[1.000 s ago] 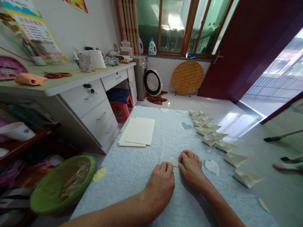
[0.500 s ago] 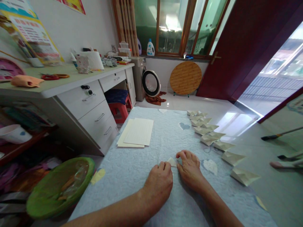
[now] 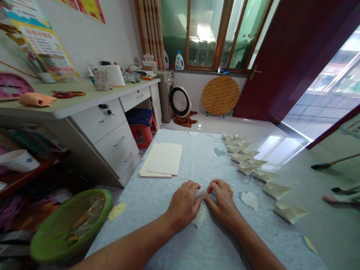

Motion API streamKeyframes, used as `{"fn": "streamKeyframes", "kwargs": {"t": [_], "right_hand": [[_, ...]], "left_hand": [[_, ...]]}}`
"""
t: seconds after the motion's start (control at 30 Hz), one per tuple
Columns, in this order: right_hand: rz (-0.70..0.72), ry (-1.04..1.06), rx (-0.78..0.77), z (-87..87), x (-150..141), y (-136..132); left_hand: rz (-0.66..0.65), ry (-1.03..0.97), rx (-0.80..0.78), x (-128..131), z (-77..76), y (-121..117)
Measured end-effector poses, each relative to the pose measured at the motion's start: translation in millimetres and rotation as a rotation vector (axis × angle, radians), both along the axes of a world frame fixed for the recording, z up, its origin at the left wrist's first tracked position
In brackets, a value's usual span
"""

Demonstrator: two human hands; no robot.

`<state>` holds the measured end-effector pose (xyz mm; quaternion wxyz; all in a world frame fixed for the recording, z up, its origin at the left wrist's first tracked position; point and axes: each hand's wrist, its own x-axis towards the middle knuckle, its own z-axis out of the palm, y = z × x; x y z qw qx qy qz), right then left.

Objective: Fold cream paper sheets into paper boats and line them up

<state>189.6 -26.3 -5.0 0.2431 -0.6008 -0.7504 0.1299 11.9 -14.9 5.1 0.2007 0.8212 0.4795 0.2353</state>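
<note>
My left hand [image 3: 183, 204] and my right hand [image 3: 222, 202] rest close together on the light blue quilted table cover [image 3: 168, 195], fingers curled. Between their fingertips lies a small folded piece of cream paper [image 3: 201, 194], mostly hidden, and both hands pinch it. A stack of flat cream paper sheets [image 3: 162, 164] lies beyond my left hand. A row of several folded paper boats [image 3: 254, 165] runs along the right edge of the table, the nearest paper boat [image 3: 289, 211] to the right of my right hand.
A white desk with drawers [image 3: 107, 123] stands on the left. A green basin [image 3: 70, 223] sits at the lower left, beside a red stool [image 3: 142, 131]. A washing machine [image 3: 174, 97] and a round wooden tabletop [image 3: 221, 95] are at the back. A foot [image 3: 336, 198] shows at the right edge.
My left hand has moved forward and to the right, closing in on my right hand. The folded paper, earlier visible between the hands, is now almost covered by my fingers.
</note>
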Motion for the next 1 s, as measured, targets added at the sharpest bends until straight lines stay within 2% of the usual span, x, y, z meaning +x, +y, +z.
{"fn": "streamKeyframes", "kwargs": {"t": [0.27,0.37,0.43,0.53,0.77,1.0], "right_hand": [[0.109,0.106,0.001,5.6,1.2,-0.9],[0.094,0.138,-0.013,3.5,2.0,0.0],[0.092,0.142,-0.016,3.2,2.3,0.3],[0.160,0.126,-0.037,5.8,2.1,0.3],[0.193,0.159,0.015,13.0,2.4,-0.1],[0.227,0.188,0.003,13.5,5.1,-1.9]], "left_hand": [[-0.029,-0.064,-0.092,-2.5,0.2,7.8],[-0.061,-0.133,-0.109,-3.1,0.0,9.7],[-0.098,-0.182,-0.100,-3.1,0.0,9.7],[-0.117,-0.222,-0.078,-2.7,0.4,8.8],[-0.140,-0.135,-0.067,-4.5,1.5,11.1],[-0.168,-0.214,-0.021,-4.6,2.4,11.6]]}}
